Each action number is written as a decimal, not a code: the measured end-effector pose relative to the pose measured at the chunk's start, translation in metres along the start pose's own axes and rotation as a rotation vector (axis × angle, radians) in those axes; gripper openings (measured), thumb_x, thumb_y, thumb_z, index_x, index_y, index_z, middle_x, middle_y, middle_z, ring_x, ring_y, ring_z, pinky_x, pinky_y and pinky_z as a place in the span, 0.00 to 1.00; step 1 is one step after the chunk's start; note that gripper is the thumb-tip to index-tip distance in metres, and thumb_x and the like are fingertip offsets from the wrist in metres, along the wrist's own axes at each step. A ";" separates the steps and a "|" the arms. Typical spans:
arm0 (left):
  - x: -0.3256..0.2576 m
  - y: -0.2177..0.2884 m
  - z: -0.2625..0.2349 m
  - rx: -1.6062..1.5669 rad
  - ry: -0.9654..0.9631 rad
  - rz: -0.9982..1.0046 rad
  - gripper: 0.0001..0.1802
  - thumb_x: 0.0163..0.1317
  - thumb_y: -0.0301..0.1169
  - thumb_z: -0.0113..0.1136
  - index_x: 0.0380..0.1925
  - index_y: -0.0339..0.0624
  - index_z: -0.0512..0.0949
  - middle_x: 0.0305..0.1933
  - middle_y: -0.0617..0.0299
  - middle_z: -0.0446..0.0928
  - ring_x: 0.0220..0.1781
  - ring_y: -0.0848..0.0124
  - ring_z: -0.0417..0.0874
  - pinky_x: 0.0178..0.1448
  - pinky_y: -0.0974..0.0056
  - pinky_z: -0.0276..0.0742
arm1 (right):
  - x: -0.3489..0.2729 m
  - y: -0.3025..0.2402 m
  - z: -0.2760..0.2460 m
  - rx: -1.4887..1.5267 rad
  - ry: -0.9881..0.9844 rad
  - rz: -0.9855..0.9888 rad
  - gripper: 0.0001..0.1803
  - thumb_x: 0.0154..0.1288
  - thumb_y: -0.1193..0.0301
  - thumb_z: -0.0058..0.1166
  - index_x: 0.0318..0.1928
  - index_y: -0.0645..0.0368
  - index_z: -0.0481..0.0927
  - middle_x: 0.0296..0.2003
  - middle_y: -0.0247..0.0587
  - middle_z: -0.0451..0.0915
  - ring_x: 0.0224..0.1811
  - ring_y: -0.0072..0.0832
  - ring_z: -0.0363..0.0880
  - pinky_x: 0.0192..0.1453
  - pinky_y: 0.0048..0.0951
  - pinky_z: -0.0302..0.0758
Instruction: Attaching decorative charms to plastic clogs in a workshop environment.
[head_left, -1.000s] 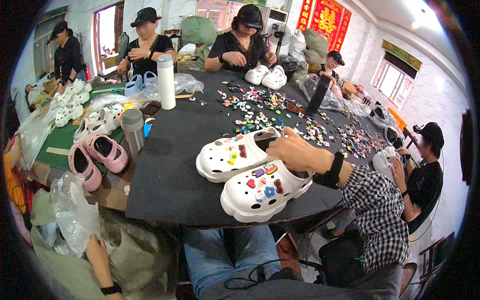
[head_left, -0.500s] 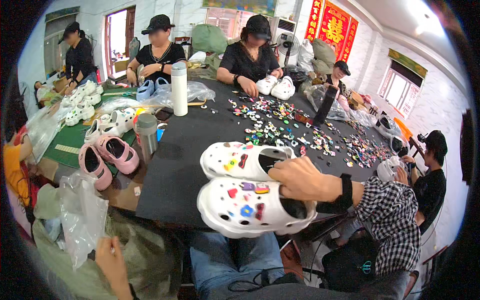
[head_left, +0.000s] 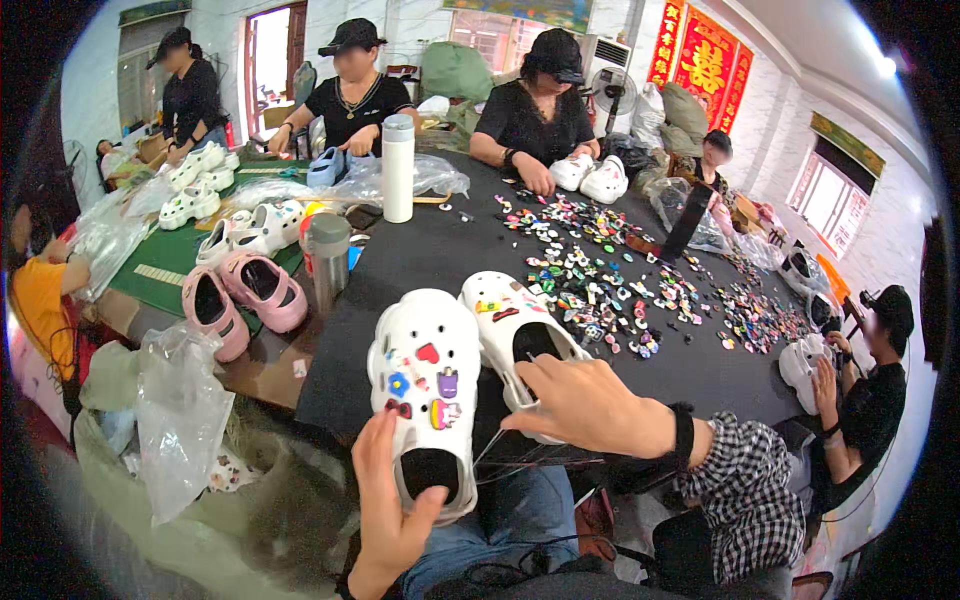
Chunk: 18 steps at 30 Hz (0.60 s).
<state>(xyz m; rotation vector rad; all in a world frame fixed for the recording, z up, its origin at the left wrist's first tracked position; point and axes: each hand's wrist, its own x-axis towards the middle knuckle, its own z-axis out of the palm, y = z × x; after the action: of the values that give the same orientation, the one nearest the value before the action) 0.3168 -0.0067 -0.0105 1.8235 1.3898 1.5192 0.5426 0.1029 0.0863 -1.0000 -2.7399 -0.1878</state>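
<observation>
Two white clogs are in my hands at the near edge of the black table. My left hand [head_left: 385, 505] grips the left clog [head_left: 420, 325] around its foot opening, thumb at the heel and fingers on the side. Colourful charms, among them a red heart, a blue flower and a purple one, sit in its upper. My right hand [head_left: 590, 405] is closed on the side of the other clog [head_left: 482, 297], which bears charms too and is partly hidden by the hand. A thin pale strand shows between my right fingers and the left clog.
Many loose charms [head_left: 600, 270] are spread over the black table [head_left: 345, 345]. A white bottle [head_left: 398, 170], a steel flask [head_left: 328, 262] and pink clogs [head_left: 262, 290] stand to the left. A sack with a clear plastic bag [head_left: 180, 410] is at lower left. Several co-workers sit or stand around.
My left hand has come up from beside the sack and taken hold of one clog. The clogs have turned toes-away and moved apart; my right hand keeps the other clog.
</observation>
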 end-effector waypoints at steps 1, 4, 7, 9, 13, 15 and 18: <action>0.002 0.004 0.003 0.063 -0.022 0.008 0.42 0.61 0.40 0.61 0.69 0.27 0.56 0.71 0.35 0.55 0.73 0.42 0.56 0.74 0.48 0.53 | -0.003 0.001 0.001 0.008 0.000 -0.010 0.27 0.62 0.48 0.58 0.36 0.63 0.76 0.28 0.48 0.77 0.28 0.45 0.82 0.31 0.39 0.80; 0.004 0.006 0.019 0.108 -0.021 -0.019 0.36 0.61 0.31 0.61 0.68 0.32 0.60 0.72 0.38 0.55 0.74 0.44 0.56 0.74 0.49 0.55 | -0.015 0.008 0.002 0.031 0.014 0.074 0.24 0.61 0.54 0.61 0.44 0.61 0.75 0.35 0.47 0.78 0.31 0.45 0.81 0.34 0.40 0.80; 0.003 -0.002 0.026 0.130 0.054 0.017 0.31 0.62 0.26 0.56 0.66 0.32 0.63 0.71 0.39 0.58 0.73 0.45 0.60 0.73 0.50 0.57 | -0.026 0.022 0.008 0.134 0.173 -0.040 0.24 0.61 0.57 0.62 0.51 0.58 0.75 0.40 0.45 0.78 0.38 0.43 0.81 0.40 0.39 0.80; 0.004 -0.006 0.026 0.115 0.084 0.036 0.28 0.63 0.23 0.53 0.65 0.33 0.66 0.71 0.40 0.59 0.72 0.45 0.62 0.73 0.51 0.58 | -0.032 0.021 0.002 0.095 0.217 -0.092 0.25 0.59 0.60 0.64 0.54 0.55 0.76 0.45 0.44 0.77 0.45 0.41 0.78 0.48 0.39 0.78; 0.006 -0.007 0.026 -0.004 0.143 -0.007 0.25 0.61 0.16 0.49 0.60 0.36 0.73 0.68 0.44 0.64 0.70 0.50 0.66 0.72 0.54 0.61 | -0.043 0.028 0.008 0.055 0.246 -0.057 0.24 0.56 0.61 0.67 0.50 0.56 0.77 0.43 0.44 0.76 0.46 0.41 0.77 0.54 0.41 0.71; 0.009 -0.010 0.027 -0.159 0.182 -0.081 0.25 0.60 0.15 0.48 0.59 0.37 0.74 0.67 0.46 0.65 0.70 0.52 0.67 0.72 0.56 0.61 | -0.047 0.033 0.019 0.177 0.242 -0.025 0.24 0.54 0.61 0.68 0.48 0.57 0.77 0.41 0.44 0.76 0.45 0.41 0.77 0.54 0.41 0.70; 0.011 -0.004 0.026 -0.155 0.191 -0.123 0.24 0.61 0.13 0.48 0.57 0.37 0.76 0.67 0.48 0.65 0.70 0.54 0.67 0.72 0.56 0.61 | -0.047 0.026 0.026 0.261 0.324 0.030 0.18 0.52 0.64 0.70 0.40 0.57 0.78 0.33 0.41 0.74 0.37 0.41 0.76 0.47 0.40 0.69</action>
<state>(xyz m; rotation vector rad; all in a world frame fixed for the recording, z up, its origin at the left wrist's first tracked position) 0.3379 0.0121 -0.0170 1.5067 1.3967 1.7212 0.5906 0.0985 0.0502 -0.8543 -2.3801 0.0134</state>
